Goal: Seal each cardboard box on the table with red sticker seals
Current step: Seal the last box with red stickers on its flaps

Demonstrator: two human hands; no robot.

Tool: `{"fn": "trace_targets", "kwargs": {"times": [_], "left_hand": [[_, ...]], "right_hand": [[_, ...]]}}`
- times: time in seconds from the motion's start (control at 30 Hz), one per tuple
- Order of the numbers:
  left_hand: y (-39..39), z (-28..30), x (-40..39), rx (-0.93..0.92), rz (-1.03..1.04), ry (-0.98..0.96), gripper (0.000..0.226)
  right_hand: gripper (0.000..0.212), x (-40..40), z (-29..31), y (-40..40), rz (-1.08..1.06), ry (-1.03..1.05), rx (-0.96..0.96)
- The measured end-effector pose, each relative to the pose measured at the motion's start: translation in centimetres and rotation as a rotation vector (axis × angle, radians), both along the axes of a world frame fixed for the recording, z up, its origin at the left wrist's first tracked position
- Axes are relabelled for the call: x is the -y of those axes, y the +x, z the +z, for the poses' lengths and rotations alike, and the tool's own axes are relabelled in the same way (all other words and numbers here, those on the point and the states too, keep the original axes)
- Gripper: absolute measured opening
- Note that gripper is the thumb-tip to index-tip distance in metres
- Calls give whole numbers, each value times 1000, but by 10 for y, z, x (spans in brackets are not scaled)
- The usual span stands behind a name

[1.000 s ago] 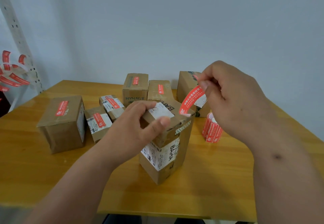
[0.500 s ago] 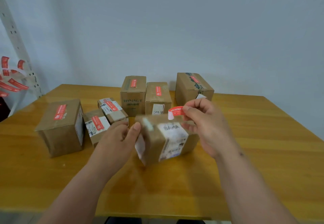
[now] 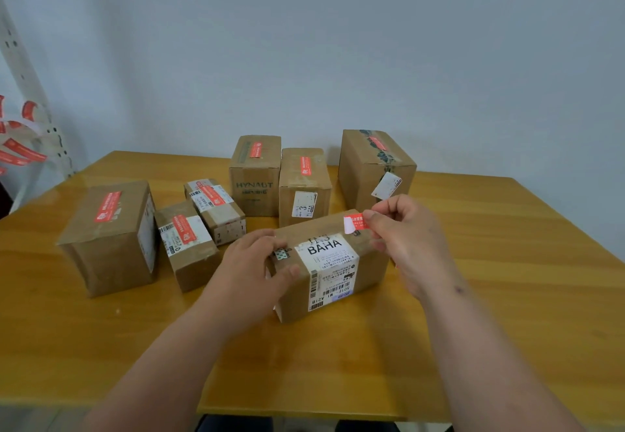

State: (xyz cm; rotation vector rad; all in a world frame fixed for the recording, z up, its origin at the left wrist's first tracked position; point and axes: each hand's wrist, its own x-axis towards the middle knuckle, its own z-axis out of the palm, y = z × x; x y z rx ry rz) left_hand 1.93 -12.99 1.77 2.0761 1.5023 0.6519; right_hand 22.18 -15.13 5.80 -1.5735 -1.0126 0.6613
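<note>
A cardboard box (image 3: 358, 262) with a white "BAHA" label lies on its side in the middle of the wooden table (image 3: 507, 296). My left hand (image 3: 252, 269) grips its left end, thumb on the front face. My right hand (image 3: 409, 239) pinches a red sticker seal (image 3: 355, 222) just above the box's far top edge; its white backing curls at the left tip. Several other boxes behind carry red seals: a large one (image 3: 111, 239) at left, two small ones (image 3: 186, 245) (image 3: 216, 205), and three at the back (image 3: 255, 174) (image 3: 304, 185) (image 3: 375, 164).
A perforated metal upright (image 3: 30, 93) stands at the far left with strips of red stickers (image 3: 20, 154) hanging off it. A plain grey wall rises behind the table. The table's near edge runs just below my forearms.
The box has gone from standing tilted to lying on its side. My right hand came down with the sticker from above right to the box's far top edge. The sticker roll is out of view.
</note>
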Motion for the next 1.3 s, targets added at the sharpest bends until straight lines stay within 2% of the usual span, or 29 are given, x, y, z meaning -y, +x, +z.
{"fn": "trace_targets", "kwargs": {"times": [0.1,0.2,0.33,0.4,0.5,0.53,0.6,0.67,0.73,0.93,1.0,1.17,1.3], "left_hand": [[-2,1,-1,71,-24,-42,44],[-1,4,-2,74,5,25,39],[9,15,-4,215,58,38,10],[15,20,-8,226,76,38,28],[25,22,-16,85,80,50,54],[28,21,-18,34,78,52,54],[32,18,-21,-8,76,57,41],[34,13,-25,-4,78,70,26],[34,8,-29,18,84,69,23],[38,6,-32,81,94,60,63],[38,7,-32,84,84,59,64],[39,4,-30,174,99,35,51],[40,3,-30,109,77,63,64]], "right_hand": [[10,-4,-2,2,-1,-21,83],[9,-7,-1,1,29,-52,201],[12,-16,-4,-4,70,-103,333],[13,-21,-6,-8,78,-129,399],[13,-26,-7,-10,80,-153,479],[13,-26,-7,-10,81,-155,490],[13,-27,-7,-10,83,-165,495],[14,-28,-7,-10,86,-176,496],[14,-27,-8,-10,92,-180,501],[13,-25,-9,-11,91,-163,492],[13,-24,-8,-10,92,-166,477],[14,-25,-12,-7,85,-162,497],[14,-25,-12,-7,83,-162,494]]}}
